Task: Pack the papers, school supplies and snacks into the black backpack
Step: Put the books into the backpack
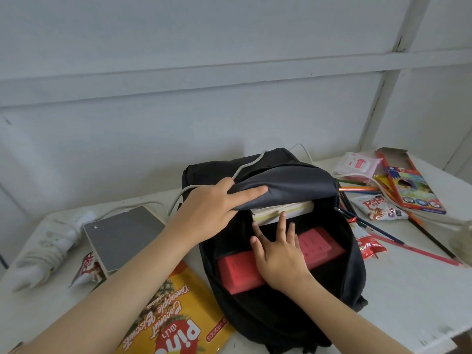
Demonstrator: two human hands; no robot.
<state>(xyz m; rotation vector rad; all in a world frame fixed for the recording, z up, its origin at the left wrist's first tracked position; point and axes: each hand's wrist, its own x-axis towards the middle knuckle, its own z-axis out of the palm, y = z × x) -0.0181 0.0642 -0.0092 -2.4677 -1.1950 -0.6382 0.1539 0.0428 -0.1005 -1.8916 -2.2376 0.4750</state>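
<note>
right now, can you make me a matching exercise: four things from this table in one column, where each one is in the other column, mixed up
Things
1. red case
2. yellow biscuit bag
3. coloured pencil box
4. grey pad

Places
a. on the table, right of the black backpack, towards the far side
b. inside the black backpack, under the right hand
c. left of the black backpack, at the near edge
d. left of the black backpack, beside the white power strip

Pairs: 1-b, 2-c, 3-a, 4-d
</note>
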